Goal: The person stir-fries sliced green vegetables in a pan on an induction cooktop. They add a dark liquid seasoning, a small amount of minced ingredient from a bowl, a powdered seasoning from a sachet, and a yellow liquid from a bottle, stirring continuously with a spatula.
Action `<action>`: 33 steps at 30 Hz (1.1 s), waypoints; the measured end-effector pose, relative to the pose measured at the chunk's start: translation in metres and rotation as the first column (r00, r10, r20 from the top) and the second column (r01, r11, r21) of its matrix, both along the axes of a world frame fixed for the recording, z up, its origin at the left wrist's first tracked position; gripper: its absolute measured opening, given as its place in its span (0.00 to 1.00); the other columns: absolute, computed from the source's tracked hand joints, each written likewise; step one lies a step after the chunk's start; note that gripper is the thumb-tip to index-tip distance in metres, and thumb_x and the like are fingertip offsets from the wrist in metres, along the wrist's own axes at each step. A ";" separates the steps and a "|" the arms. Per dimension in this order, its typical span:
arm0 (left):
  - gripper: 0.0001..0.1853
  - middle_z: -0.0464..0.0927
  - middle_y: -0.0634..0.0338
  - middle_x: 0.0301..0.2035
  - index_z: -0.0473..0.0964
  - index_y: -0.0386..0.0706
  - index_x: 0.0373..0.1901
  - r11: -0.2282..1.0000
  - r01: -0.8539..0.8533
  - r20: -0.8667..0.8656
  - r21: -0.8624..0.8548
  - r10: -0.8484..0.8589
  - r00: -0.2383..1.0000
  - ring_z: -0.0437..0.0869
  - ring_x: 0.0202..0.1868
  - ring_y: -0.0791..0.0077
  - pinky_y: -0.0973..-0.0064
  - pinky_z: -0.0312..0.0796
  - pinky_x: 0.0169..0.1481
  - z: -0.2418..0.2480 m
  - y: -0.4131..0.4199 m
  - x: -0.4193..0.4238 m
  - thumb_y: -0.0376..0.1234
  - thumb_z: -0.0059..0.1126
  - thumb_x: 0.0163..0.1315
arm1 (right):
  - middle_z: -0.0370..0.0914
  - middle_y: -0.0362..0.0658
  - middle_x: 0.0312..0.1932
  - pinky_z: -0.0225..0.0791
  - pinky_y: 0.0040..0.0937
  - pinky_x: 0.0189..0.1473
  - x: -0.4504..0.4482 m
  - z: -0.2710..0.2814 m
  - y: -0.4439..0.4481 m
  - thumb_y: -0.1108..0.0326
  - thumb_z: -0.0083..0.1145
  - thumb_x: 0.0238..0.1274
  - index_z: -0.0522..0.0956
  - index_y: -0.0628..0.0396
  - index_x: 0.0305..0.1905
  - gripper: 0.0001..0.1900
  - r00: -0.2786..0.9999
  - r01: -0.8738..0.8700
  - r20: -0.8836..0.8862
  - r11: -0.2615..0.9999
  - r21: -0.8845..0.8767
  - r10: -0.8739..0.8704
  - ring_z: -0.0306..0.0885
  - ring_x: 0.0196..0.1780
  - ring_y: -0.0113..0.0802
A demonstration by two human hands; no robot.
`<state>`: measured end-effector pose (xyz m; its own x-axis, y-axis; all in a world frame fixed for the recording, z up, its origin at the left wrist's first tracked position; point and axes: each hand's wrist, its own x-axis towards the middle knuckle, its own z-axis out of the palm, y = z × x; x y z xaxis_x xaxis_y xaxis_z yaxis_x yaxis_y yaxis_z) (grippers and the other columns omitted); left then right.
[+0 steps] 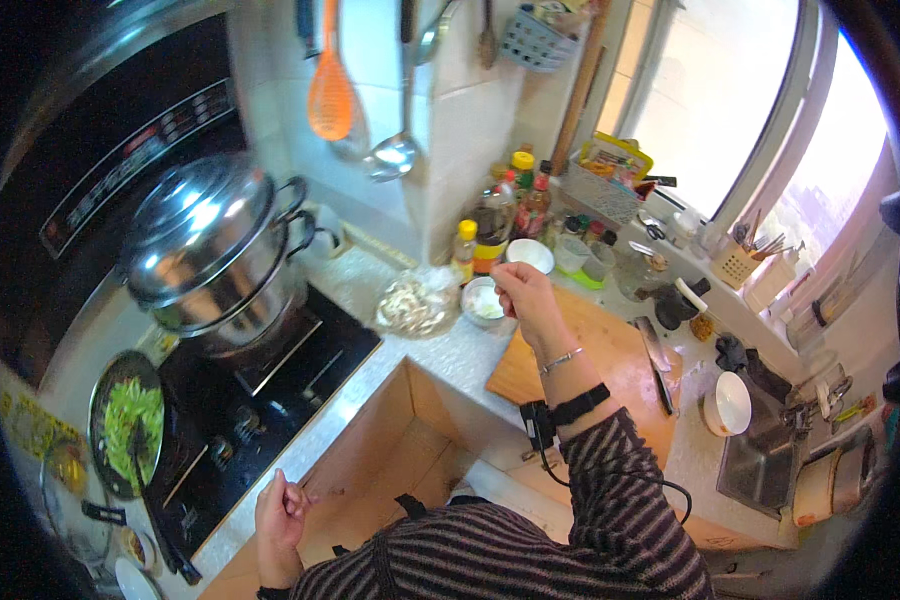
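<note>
My right hand (521, 296) is raised beside a small white bowl (484, 301) with pale contents, its fingers drawn together; whether they pinch something is not visible. A plastic bag of pale sliced food (418, 304) lies left of the bowl. My left hand (281, 506), fingers curled, is near the front edge of the black gas stove (270, 427); nothing shows in it. On the stove's left part sits a frying pan of chopped green vegetables (131, 427), a black-handled utensil (157, 525) resting in it. A lidded steel steamer pot (206, 247) stands at the back.
A wooden cutting board (607, 352) lies under my right forearm, with a knife (656, 360) on it. Bottles (495, 217) stand by the wall. Farther right are a white bowl (727, 403) and the sink (761, 465). A ladle (394, 157) and an orange slotted spoon (331, 97) hang above.
</note>
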<state>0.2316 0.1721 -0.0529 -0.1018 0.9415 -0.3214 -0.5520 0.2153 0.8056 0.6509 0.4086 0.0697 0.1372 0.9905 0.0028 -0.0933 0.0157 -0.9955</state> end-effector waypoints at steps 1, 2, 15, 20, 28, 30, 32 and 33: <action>0.23 0.63 0.65 0.12 0.68 0.44 0.18 1.000 0.011 -0.021 -0.027 -0.012 1.000 0.63 0.14 0.76 0.63 0.75 0.35 0.002 0.014 0.015 0.44 0.48 0.72 | 0.72 0.33 0.24 0.56 0.18 0.19 0.024 -0.001 0.015 0.61 0.62 0.62 0.77 0.55 0.38 0.09 0.998 0.058 -0.005 0.998 0.001 -0.058 0.65 0.20 0.17; 0.23 0.62 0.65 0.12 0.67 0.45 0.18 0.998 0.017 -0.039 -0.055 -0.019 0.999 0.63 0.14 0.76 0.63 0.75 0.35 0.004 0.026 0.030 0.44 0.48 0.72 | 0.72 0.33 0.24 0.56 0.18 0.19 0.045 -0.002 0.031 0.61 0.62 0.62 0.77 0.55 0.38 0.10 0.994 0.111 -0.008 0.994 -0.001 -0.111 0.64 0.20 0.17; 0.22 0.60 0.66 0.12 0.65 0.46 0.18 0.980 0.063 -0.135 -0.190 -0.089 0.987 0.60 0.13 0.77 0.64 0.74 0.32 0.026 0.115 0.140 0.44 0.49 0.72 | 0.84 0.45 0.30 0.73 0.37 0.45 0.288 -0.005 0.172 0.58 0.65 0.51 0.83 0.55 0.40 0.14 0.502 0.629 0.520 0.704 0.328 -0.691 0.82 0.38 0.40; 0.22 0.60 0.66 0.12 0.65 0.46 0.17 0.978 0.059 -0.172 -0.200 -0.094 0.981 0.60 0.13 0.77 0.65 0.74 0.32 0.033 0.124 0.154 0.44 0.49 0.71 | 0.80 0.49 0.41 0.73 0.42 0.47 0.313 0.015 0.188 0.57 0.64 0.51 0.80 0.55 0.45 0.18 0.323 0.655 0.675 0.672 0.346 -0.663 0.79 0.49 0.46; 0.23 0.59 0.66 0.12 0.65 0.46 0.17 0.974 0.056 -0.184 -0.219 -0.098 0.978 0.60 0.14 0.77 0.65 0.73 0.32 0.036 0.130 0.164 0.44 0.49 0.71 | 0.68 0.54 0.56 0.73 0.48 0.51 0.298 0.035 0.207 0.51 0.64 0.55 0.75 0.59 0.48 0.24 0.117 0.636 0.790 0.656 0.406 -0.602 0.75 0.54 0.53; 0.23 0.59 0.66 0.12 0.65 0.46 0.16 0.974 0.057 -0.192 -0.220 -0.100 0.976 0.60 0.14 0.77 0.65 0.74 0.33 0.039 0.129 0.165 0.44 0.49 0.71 | 0.66 0.53 0.57 0.73 0.49 0.52 0.302 0.035 0.216 0.49 0.63 0.56 0.74 0.58 0.50 0.25 0.121 0.636 0.811 0.673 0.379 -0.572 0.75 0.54 0.54; 0.22 0.59 0.66 0.12 0.66 0.46 0.17 0.975 0.062 -0.181 -0.212 -0.101 0.978 0.60 0.14 0.77 0.64 0.74 0.33 0.043 0.130 0.166 0.44 0.50 0.71 | 0.71 0.53 0.54 0.72 0.49 0.53 0.314 0.029 0.227 0.49 0.62 0.57 0.76 0.56 0.50 0.23 0.124 0.663 0.786 0.640 0.389 -0.606 0.75 0.55 0.54; 0.22 0.60 0.66 0.12 0.66 0.46 0.18 0.971 0.048 -0.194 -0.234 -0.095 0.976 0.60 0.14 0.76 0.63 0.74 0.33 0.045 0.130 0.167 0.44 0.50 0.71 | 0.74 0.53 0.53 0.71 0.49 0.53 0.322 0.026 0.234 0.49 0.61 0.57 0.77 0.54 0.50 0.23 0.122 0.660 0.759 0.623 0.420 -0.640 0.75 0.55 0.54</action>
